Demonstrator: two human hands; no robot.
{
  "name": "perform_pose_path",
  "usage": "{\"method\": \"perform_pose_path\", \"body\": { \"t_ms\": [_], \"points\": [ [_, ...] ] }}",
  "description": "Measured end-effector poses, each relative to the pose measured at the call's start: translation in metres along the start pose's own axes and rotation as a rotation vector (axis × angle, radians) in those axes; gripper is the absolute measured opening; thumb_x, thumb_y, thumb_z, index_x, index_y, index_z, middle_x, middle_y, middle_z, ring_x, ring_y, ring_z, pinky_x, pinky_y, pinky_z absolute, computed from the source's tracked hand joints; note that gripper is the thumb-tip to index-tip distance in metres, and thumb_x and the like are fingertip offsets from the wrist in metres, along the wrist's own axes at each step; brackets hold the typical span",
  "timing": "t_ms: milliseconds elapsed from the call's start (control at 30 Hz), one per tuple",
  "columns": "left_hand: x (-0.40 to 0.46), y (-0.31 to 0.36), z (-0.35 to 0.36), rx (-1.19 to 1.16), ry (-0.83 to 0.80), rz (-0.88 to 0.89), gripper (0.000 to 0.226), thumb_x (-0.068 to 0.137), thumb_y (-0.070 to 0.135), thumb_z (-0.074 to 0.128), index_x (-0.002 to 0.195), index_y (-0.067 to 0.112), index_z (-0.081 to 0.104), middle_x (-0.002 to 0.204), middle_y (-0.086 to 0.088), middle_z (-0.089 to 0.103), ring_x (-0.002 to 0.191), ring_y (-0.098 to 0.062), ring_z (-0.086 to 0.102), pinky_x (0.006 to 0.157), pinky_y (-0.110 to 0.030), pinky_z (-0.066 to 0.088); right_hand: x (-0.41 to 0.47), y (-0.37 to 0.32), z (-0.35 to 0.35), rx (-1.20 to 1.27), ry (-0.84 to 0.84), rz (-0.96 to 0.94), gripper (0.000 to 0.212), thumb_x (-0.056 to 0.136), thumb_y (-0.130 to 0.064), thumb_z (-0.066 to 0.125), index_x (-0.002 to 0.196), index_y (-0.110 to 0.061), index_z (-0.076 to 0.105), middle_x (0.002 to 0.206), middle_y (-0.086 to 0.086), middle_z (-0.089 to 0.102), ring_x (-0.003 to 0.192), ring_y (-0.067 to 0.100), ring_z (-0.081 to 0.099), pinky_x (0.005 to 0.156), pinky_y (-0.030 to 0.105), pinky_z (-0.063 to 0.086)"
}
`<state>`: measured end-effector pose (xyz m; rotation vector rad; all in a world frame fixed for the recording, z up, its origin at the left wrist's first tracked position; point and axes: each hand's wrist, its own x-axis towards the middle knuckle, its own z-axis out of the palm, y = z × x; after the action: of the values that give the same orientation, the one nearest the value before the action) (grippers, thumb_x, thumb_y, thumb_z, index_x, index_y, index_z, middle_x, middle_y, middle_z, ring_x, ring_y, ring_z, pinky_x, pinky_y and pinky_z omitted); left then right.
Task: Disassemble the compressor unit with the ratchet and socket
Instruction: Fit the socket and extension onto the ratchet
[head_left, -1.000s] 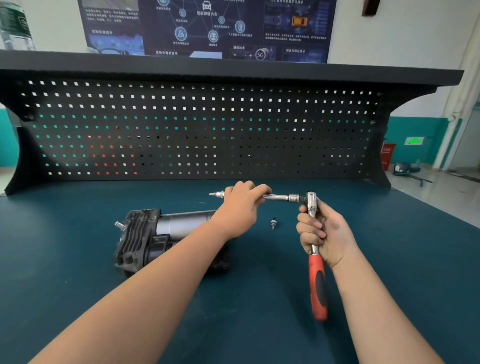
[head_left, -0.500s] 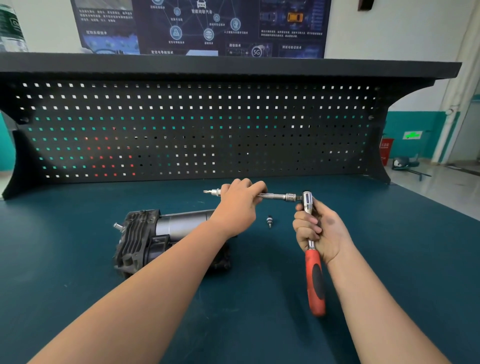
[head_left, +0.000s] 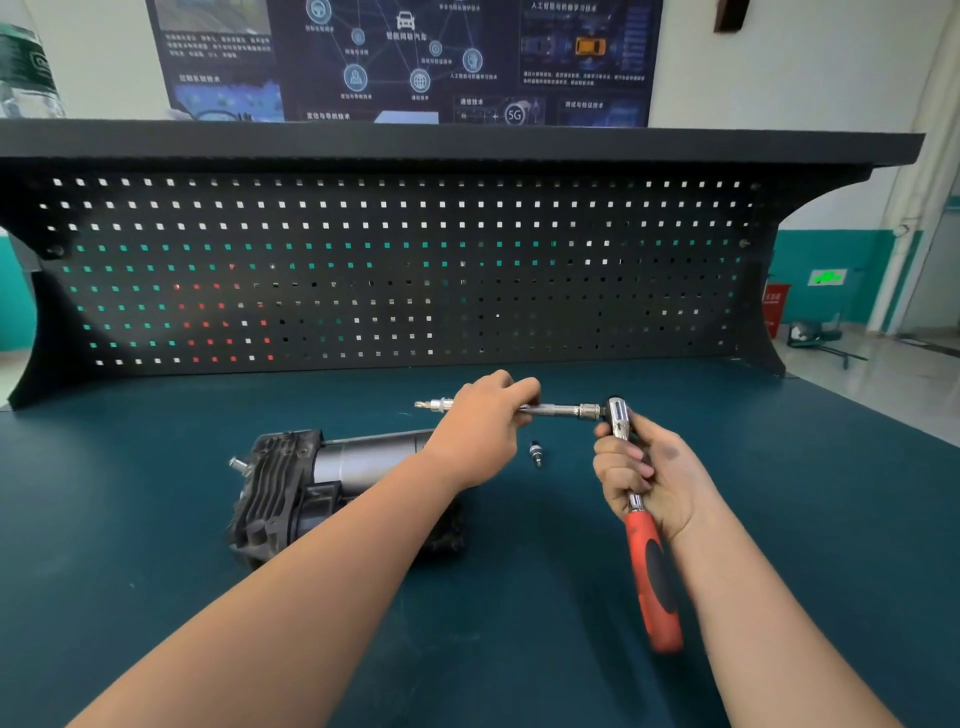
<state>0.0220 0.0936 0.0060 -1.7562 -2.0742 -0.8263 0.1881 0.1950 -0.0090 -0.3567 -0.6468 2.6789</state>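
On the dark teal worktop (head_left: 156, 597), little differs from half a second ago: both hands keep the same grips on the tool, held above the surface, and the compressor unit (head_left: 332, 483) lies where it lay, on its side toward the left. Its black finned end points left; the grey cylinder runs right until the left forearm crosses over and hides its far end. The left hand (head_left: 480, 431) is curled over the extension bar (head_left: 556, 410), so the bar's middle is hidden; only a bit tip (head_left: 431, 405) shows past the knuckles. A small loose fitting (head_left: 536, 453) lies on the worktop between the hands, too small to identify. The right hand (head_left: 644, 473) is wrapped round the ratchet (head_left: 639, 514) just below its head, covering the metal shank. The red handle hanging below is blurred.
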Motion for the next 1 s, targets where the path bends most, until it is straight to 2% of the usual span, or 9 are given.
{"method": "perform_pose_path", "body": {
  "t_ms": [167,367,500,633,733,800,867,933,1000],
  "points": [
    [-0.003,0.003,-0.001,0.021,-0.021,0.042,0.009,0.094,0.018,0.050,0.101,0.018,0.055,0.089,0.003,0.044,0.076,-0.021,0.044,0.063,-0.031,0.037,0.002,0.003,0.000,-0.047,0.027,-0.020,0.031,0.084,-0.034,0.057,0.071,-0.007,0.050,0.043,-0.005,0.028,0.031,0.003,0.020,0.025,0.015,0.017],
    [-0.003,0.003,-0.001,0.057,0.003,0.074,0.011,0.094,0.017,0.051,0.101,0.014,0.058,0.089,0.001,0.044,0.076,-0.018,0.039,0.062,-0.033,0.038,0.000,0.005,-0.003,-0.110,0.033,-0.002,0.040,0.091,-0.045,0.052,0.073,-0.009,0.052,0.045,-0.006,0.029,0.031,0.002,0.024,0.026,0.014,0.022],
    [-0.004,0.003,-0.002,0.083,0.007,0.088,0.014,0.095,0.017,0.050,0.103,0.014,0.060,0.092,-0.004,0.050,0.082,-0.021,0.046,0.064,-0.032,0.036,0.007,0.013,-0.002,-0.190,0.165,-0.120,0.045,0.096,-0.049,0.045,0.076,-0.009,0.053,0.046,-0.004,0.029,0.032,0.005,0.025,0.028,0.014,0.022],
    [-0.004,0.007,0.000,0.170,-0.064,0.128,0.022,0.097,0.021,0.048,0.112,0.015,0.063,0.098,-0.005,0.055,0.092,-0.024,0.052,0.073,-0.038,0.044,0.014,0.022,0.000,-0.318,0.382,-0.287,0.046,0.087,-0.061,0.053,0.073,-0.017,0.053,0.047,-0.004,0.025,0.033,0.006,0.019,0.030,0.012,0.018],
    [-0.006,0.009,-0.012,0.025,0.069,0.158,0.025,0.096,0.021,0.051,0.113,0.013,0.067,0.106,-0.005,0.065,0.100,-0.023,0.058,0.086,-0.033,0.042,0.012,0.019,-0.002,-0.240,0.335,-0.273,0.043,0.085,-0.056,0.060,0.066,-0.019,0.050,0.042,-0.007,0.020,0.029,0.005,0.017,0.029,0.012,0.015],
    [-0.012,0.003,-0.031,-0.151,0.313,0.066,0.023,0.095,0.016,0.052,0.111,0.014,0.068,0.106,-0.001,0.065,0.099,-0.014,0.058,0.089,-0.023,0.041,0.010,0.014,-0.005,-0.167,0.291,-0.245,0.041,0.087,-0.053,0.059,0.065,-0.019,0.048,0.040,-0.007,0.020,0.027,0.005,0.018,0.028,0.012,0.014],
    [-0.023,-0.013,-0.055,-0.318,0.437,-0.124,0.023,0.095,0.016,0.048,0.105,0.021,0.068,0.099,0.010,0.064,0.086,0.002,0.056,0.077,-0.006,0.039,0.012,0.010,-0.009,-0.126,0.285,-0.230,0.040,0.088,-0.051,0.057,0.068,-0.018,0.047,0.037,-0.007,0.020,0.025,0.005,0.018,0.026,0.013,0.014],
    [-0.038,-0.034,-0.076,-0.386,0.337,-0.313,0.023,0.095,0.015,0.046,0.096,0.028,0.065,0.091,0.013,0.066,0.073,0.004,0.057,0.069,-0.008,0.042,0.015,0.010,-0.012,-0.101,0.283,-0.206,0.040,0.089,-0.050,0.055,0.067,-0.018,0.045,0.036,-0.007,0.020,0.024,0.005,0.018,0.026,0.012,0.013],
    [-0.058,-0.055,-0.088,-0.326,0.163,-0.433,0.024,0.095,0.015,0.045,0.094,0.028,0.065,0.093,0.009,0.069,0.085,-0.007,0.063,0.078,-0.022,0.049,0.018,0.013,-0.013,-0.071,0.252,-0.172,0.039,0.089,-0.049,0.053,0.067,-0.018,0.045,0.035,-0.007,0.021,0.024,0.005,0.018,0.027,0.013,0.012]
  ]
}}
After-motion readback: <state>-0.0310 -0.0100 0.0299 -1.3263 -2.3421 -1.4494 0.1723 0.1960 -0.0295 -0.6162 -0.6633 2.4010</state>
